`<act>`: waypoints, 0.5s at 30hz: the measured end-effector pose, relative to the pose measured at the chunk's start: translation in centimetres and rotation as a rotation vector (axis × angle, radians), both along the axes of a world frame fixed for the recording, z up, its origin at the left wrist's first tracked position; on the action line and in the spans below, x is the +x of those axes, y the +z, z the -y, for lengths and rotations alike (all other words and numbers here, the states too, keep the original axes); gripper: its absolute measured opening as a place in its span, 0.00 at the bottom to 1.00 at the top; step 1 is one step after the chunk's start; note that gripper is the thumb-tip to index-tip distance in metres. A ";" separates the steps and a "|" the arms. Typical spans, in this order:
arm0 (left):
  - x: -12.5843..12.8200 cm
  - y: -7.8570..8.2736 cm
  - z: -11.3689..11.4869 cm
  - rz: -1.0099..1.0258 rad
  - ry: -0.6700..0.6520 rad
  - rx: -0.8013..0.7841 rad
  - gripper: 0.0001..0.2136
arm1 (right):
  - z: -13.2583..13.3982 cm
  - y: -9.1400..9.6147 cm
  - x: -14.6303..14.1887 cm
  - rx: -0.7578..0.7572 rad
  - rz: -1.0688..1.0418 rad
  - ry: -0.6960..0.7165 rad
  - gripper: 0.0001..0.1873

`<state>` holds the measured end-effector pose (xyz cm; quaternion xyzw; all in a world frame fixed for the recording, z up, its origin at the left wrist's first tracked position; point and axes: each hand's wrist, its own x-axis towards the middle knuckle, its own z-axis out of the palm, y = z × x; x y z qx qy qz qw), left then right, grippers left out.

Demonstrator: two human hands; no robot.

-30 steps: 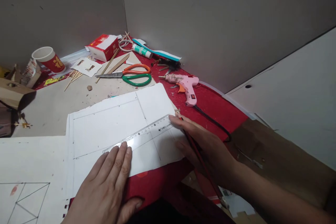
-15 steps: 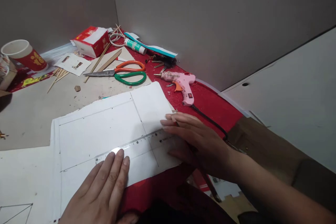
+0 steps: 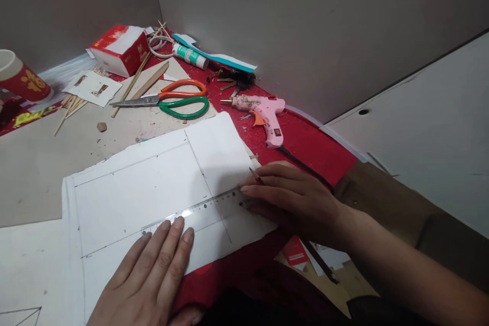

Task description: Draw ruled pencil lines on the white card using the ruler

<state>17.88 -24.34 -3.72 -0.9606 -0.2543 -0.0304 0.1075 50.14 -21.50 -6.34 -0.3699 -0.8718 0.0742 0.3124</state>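
Note:
A clear ruler [image 3: 205, 206] lies slantwise on a white sheet of card [image 3: 126, 198] marked with several pencilled lines. My left hand [image 3: 153, 265] rests flat, its fingers stretched out over the ruler's left end and the card. At the ruler's other end, my right hand [image 3: 294, 198] touches it with its fingertips. A pencil [image 3: 256, 176] is tucked between the right hand's fingers, its pointed tip showing above them. The right thumb is in shadow and partly hidden.
Beyond the card lie scissors [image 3: 183, 101] with orange and green handles and a pink glue gun [image 3: 269, 114] with a black cord. Farther back are a red tissue pack [image 3: 124, 56], a glue tube [image 3: 190, 56], a paper cup [image 3: 25, 81] and wooden sticks [image 3: 74, 104].
My right hand has shifted slightly and its fingers have drawn closer together, with the pencil tip now showing more plainly. The ruler has slid slightly right. The view has shifted a little.

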 end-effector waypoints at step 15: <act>-0.7 0.5 1.2 0.115 0.032 0.024 0.24 | -0.7 -0.4 0.2 -0.053 -0.044 0.038 0.20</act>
